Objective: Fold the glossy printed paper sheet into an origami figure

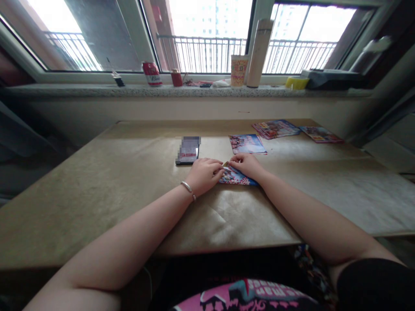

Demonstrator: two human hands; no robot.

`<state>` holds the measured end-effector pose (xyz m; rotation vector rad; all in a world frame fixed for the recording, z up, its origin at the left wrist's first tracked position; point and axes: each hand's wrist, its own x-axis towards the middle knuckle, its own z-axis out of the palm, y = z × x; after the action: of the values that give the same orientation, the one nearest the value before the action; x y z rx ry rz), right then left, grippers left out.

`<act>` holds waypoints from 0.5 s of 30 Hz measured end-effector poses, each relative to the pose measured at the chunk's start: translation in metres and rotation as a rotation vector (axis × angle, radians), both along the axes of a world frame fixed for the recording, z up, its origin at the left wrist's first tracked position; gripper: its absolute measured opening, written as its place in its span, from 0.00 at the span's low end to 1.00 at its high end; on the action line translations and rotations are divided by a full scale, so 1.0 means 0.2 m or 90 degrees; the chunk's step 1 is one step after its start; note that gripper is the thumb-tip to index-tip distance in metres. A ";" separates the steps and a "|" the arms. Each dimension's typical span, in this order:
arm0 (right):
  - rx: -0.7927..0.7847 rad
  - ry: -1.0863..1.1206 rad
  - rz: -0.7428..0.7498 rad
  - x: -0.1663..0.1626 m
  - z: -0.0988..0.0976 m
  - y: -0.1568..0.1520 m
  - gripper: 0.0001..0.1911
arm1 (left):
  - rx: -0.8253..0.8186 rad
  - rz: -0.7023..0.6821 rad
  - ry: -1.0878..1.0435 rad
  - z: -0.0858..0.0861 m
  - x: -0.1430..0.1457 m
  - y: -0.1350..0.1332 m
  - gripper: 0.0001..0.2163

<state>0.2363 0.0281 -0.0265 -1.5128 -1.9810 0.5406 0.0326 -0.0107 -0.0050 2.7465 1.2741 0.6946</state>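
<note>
A blue printed card with white and red snowflake shapes lies on the table close in front of me, partly covered by both hands. At its left edge, my left hand has its fingers curled in and closed on the card; a silver bangle circles that wrist. My right hand pinches the card's upper edge, fingertips bent down near my left fingers. A small yellowish bit shows between the hands, too small to make out. Just beyond lies a small pile of similar blue cards.
A phone lies left of the cards. More printed cards and another pile lie at the table's back right. On the windowsill stand a red can, a patterned cup and a tall flask.
</note>
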 end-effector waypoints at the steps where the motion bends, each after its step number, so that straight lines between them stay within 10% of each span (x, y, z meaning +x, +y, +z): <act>1: 0.002 -0.010 0.004 0.01 0.00 0.01 0.11 | 0.009 -0.003 0.009 0.00 0.00 0.00 0.11; 15: 0.022 -0.102 -0.049 0.02 0.00 0.05 0.11 | 0.028 -0.120 0.067 -0.03 0.02 0.02 0.12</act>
<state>0.2402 0.0378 -0.0269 -1.6488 -2.0304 0.3620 0.0361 -0.0058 -0.0119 2.9245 1.0087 0.5765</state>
